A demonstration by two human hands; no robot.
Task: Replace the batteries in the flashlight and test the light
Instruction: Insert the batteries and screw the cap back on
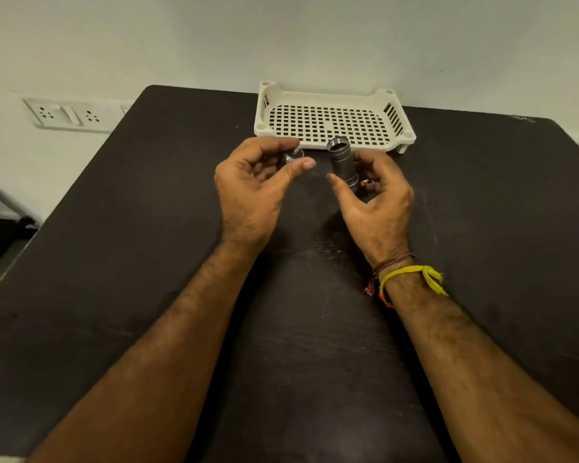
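Observation:
My right hand (378, 202) holds the silver flashlight body (341, 162) upright above the dark table (147, 228). The tube's open threaded end points up, and its lower part is hidden behind my thumb and fingers. My left hand (251, 192) is beside it on the left, with its fingers curled around the small silver end cap (294, 156), which has a spring on top. The thumb is stretched toward the tube. Cap and tube are a short gap apart. No batteries are visible.
A white perforated plastic basket (395, 135) with nothing in it stands at the back of the table against the wall, just behind both hands. Wall sockets (69, 115) sit left of the table. A dark object (0, 225) stands off the table's left edge.

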